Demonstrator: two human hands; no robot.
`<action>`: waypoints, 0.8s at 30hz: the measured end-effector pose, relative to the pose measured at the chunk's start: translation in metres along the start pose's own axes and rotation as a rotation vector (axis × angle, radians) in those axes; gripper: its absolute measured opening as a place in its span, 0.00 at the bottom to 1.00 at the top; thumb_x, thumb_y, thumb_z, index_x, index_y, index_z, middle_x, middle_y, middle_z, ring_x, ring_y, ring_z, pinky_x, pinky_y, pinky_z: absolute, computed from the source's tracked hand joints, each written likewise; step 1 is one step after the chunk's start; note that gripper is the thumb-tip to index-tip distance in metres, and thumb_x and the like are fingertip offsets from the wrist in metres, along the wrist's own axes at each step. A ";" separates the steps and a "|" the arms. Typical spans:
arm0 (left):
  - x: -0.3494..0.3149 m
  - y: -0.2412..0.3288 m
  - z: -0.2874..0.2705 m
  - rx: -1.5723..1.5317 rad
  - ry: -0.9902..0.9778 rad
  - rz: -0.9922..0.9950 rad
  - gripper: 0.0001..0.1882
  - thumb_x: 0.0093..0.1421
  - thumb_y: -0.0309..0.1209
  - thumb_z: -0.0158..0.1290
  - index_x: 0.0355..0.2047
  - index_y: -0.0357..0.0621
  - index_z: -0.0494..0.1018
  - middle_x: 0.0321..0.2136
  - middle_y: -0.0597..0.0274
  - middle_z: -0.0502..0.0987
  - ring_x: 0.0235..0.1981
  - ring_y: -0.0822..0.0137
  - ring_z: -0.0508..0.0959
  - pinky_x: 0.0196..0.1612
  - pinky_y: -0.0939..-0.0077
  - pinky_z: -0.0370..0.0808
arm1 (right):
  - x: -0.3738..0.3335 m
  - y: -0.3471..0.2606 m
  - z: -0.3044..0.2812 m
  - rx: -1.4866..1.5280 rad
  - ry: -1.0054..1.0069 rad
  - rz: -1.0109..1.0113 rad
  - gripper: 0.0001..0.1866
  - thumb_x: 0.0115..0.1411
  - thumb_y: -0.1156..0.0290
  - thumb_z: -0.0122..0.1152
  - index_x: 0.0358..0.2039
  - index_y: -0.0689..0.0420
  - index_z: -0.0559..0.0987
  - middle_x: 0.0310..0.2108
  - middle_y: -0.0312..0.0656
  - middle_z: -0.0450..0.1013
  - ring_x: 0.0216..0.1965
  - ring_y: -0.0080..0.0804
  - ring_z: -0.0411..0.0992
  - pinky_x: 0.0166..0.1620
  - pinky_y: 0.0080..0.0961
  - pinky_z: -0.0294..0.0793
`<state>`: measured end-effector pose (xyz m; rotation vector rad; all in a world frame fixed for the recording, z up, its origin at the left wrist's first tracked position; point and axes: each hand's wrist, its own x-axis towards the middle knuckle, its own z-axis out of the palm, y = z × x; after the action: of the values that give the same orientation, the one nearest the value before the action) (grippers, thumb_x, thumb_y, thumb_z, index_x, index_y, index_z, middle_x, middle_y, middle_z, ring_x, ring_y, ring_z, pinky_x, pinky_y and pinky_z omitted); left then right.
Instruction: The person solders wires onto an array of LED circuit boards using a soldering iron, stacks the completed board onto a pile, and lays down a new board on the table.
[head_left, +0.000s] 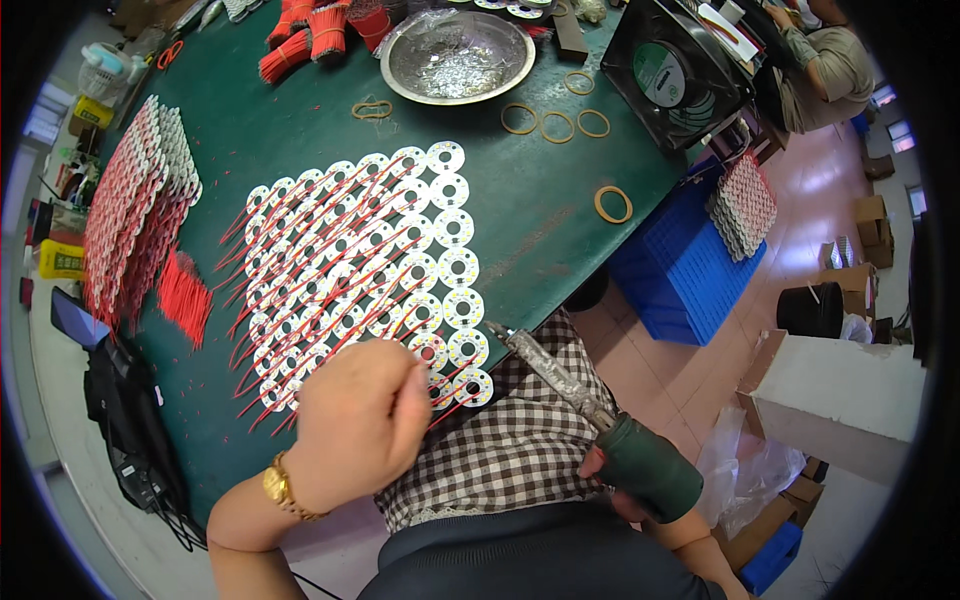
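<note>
Left hand (358,420) pinched on red wire (447,406) at table edge (560,290) — right hand (650,470) grips soldering iron (560,375).

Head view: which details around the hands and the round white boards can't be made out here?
- Left hand: only its back shows, so the fingertips and anything pinched in them are hidden.
- Right hand: mostly covered by the green handle of the soldering iron and the person's dark clothing.
- Round white boards: the lowest ones sit under the left hand; their solder points are too small to judge.
- Metal bowl: contents are glare-blurred.
</note>
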<state>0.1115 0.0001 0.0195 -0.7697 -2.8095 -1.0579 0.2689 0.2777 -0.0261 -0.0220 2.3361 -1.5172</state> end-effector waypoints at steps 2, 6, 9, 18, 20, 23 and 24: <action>-0.002 -0.009 0.011 -0.016 -0.101 0.020 0.07 0.55 0.25 0.56 0.21 0.42 0.69 0.16 0.57 0.68 0.18 0.57 0.70 0.22 0.64 0.66 | -0.008 0.010 0.005 -0.016 0.069 -0.082 0.22 0.41 0.62 0.70 0.39 0.54 0.80 0.32 0.37 0.76 0.30 0.34 0.78 0.32 0.27 0.77; 0.002 -0.010 0.018 0.046 -0.108 0.073 0.06 0.54 0.24 0.55 0.21 0.41 0.71 0.15 0.57 0.68 0.17 0.56 0.71 0.21 0.64 0.66 | 0.000 0.009 0.014 -0.185 0.187 -0.348 0.21 0.41 0.62 0.71 0.37 0.55 0.81 0.32 0.38 0.76 0.28 0.33 0.77 0.29 0.25 0.75; 0.004 -0.008 0.018 0.070 -0.121 0.085 0.09 0.53 0.25 0.56 0.19 0.43 0.69 0.14 0.58 0.68 0.17 0.56 0.71 0.21 0.63 0.65 | 0.001 0.000 0.011 -0.139 0.128 -0.250 0.16 0.54 0.58 0.62 0.37 0.56 0.80 0.28 0.36 0.75 0.28 0.27 0.74 0.33 0.23 0.74; 0.006 -0.007 0.014 0.081 -0.185 0.070 0.09 0.52 0.26 0.55 0.18 0.43 0.67 0.14 0.57 0.68 0.17 0.55 0.71 0.20 0.62 0.66 | 0.003 -0.003 0.011 -0.151 0.123 -0.222 0.20 0.40 0.62 0.71 0.35 0.54 0.81 0.29 0.37 0.75 0.24 0.30 0.75 0.25 0.24 0.73; 0.006 -0.008 0.015 0.083 -0.178 0.070 0.08 0.51 0.25 0.55 0.18 0.43 0.67 0.14 0.57 0.68 0.17 0.55 0.71 0.20 0.62 0.66 | 0.003 -0.004 0.012 -0.163 0.141 -0.221 0.19 0.40 0.63 0.71 0.35 0.54 0.81 0.28 0.36 0.75 0.24 0.29 0.75 0.24 0.23 0.73; 0.005 -0.008 0.016 0.084 -0.175 0.066 0.08 0.50 0.25 0.55 0.18 0.43 0.68 0.14 0.58 0.69 0.17 0.55 0.71 0.20 0.62 0.66 | 0.001 -0.009 0.014 -0.045 0.112 -0.027 0.16 0.55 0.58 0.64 0.35 0.58 0.79 0.26 0.37 0.76 0.26 0.27 0.75 0.32 0.21 0.75; 0.005 -0.007 0.016 0.088 -0.179 0.062 0.08 0.50 0.25 0.55 0.18 0.43 0.68 0.14 0.58 0.69 0.17 0.55 0.71 0.20 0.62 0.66 | 0.002 -0.008 0.014 -0.047 0.113 -0.028 0.16 0.55 0.58 0.64 0.35 0.58 0.79 0.26 0.37 0.76 0.26 0.27 0.75 0.32 0.21 0.75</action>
<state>0.1054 0.0075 0.0040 -0.9807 -2.9327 -0.8919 0.2700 0.2619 -0.0248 0.0204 2.4694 -1.5135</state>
